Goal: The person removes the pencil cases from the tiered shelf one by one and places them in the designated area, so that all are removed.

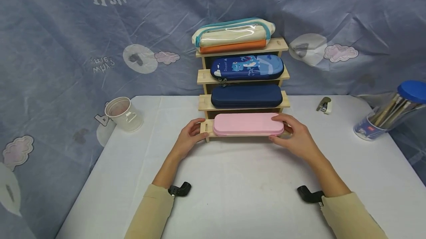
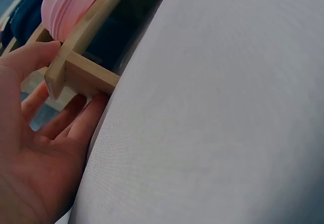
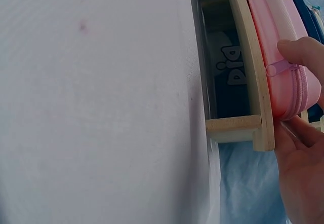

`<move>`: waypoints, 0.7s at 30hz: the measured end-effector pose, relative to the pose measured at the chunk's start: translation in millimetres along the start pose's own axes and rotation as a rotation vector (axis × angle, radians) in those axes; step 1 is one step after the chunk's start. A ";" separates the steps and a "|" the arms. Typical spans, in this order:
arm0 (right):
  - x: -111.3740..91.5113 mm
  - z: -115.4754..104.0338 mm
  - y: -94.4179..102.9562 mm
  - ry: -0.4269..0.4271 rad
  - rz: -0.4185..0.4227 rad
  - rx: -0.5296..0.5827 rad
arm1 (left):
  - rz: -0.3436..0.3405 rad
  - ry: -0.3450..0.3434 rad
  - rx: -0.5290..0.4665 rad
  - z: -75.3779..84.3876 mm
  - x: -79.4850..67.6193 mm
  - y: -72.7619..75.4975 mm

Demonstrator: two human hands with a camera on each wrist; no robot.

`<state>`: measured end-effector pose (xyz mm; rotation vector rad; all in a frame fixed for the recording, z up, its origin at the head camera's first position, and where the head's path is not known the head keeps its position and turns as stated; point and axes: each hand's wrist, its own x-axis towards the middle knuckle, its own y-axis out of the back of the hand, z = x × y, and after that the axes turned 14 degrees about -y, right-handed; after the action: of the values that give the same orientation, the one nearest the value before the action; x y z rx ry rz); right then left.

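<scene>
A pink pencil case [image 1: 247, 124] lies on the lowest step of a stepped wooden rack [image 1: 208, 126]. The person's right hand [image 1: 296, 137] holds the case's right end; the right wrist view shows the thumb beside its zipper pull [image 3: 278, 68]. At the rack's left end, the left hand [image 1: 189, 139] grips the bottom step, its thumb at the top edge and fingers around the side in the left wrist view. Higher steps carry a plain navy pencil case [image 1: 247, 96], a blue dinosaur pencil case [image 1: 247, 67], and a cream, teal and orange pencil pouch [image 1: 234, 35] on top.
A white metal cup [image 1: 124, 115] stands at the table's back left. Toward the back right are a small stapler [image 1: 324, 105] and a clear blue-lidded tub [image 1: 382, 117] of brushes. Patterned blue-grey cloth [image 1: 159, 20] hangs close behind the rack. White cloth covers the table [image 1: 233, 194].
</scene>
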<state>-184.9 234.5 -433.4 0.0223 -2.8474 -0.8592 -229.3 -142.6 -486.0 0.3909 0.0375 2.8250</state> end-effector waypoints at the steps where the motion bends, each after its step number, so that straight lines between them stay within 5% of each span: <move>1: 1.0 4.6 0.3 -0.006 0.002 -0.010 | 0.009 0.000 -0.004 -4.3 0.5 0.3; 6: 0.3 13.5 5.7 -0.018 0.017 -0.038 | 0.043 -0.017 -0.002 -10.6 0.4 -1.4; 14: -15.5 -3.3 22.3 -0.049 0.041 0.028 | 0.071 -0.045 -0.010 -11.5 0.0 -3.6; 21: -19.8 25.9 36.2 -0.082 0.057 0.016 | 0.057 -0.010 -0.022 -12.7 -1.1 -1.8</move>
<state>-168.4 280.1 -437.7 -0.0937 -2.9147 -0.8451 -231.3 -141.0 -498.7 0.4070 -0.0070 2.8764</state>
